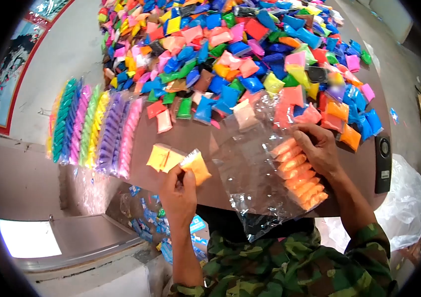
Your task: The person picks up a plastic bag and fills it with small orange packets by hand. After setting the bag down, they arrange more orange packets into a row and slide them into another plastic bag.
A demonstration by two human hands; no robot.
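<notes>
My left hand [179, 190] pinches a light-orange packet [196, 167] between thumb and fingers. Just beyond it, another yellow-orange packet [163, 157] lies on the brown table [147, 132]. My right hand [318, 149] grips the upper edge of a clear plastic bag [247, 173]. Inside the bag's right side, several orange packets [299, 173] are stacked in an overlapping row. The bag's left part is see-through and hangs over the table's near edge.
A large heap of small colourful packets [210, 54] covers the far table. Filled bags of twisted coloured rows [94, 128] lie at the left edge. A black device [383, 163] sits at the right edge, near crumpled clear plastic [406, 198]. Blue-and-white wrappers [143, 225] lie below.
</notes>
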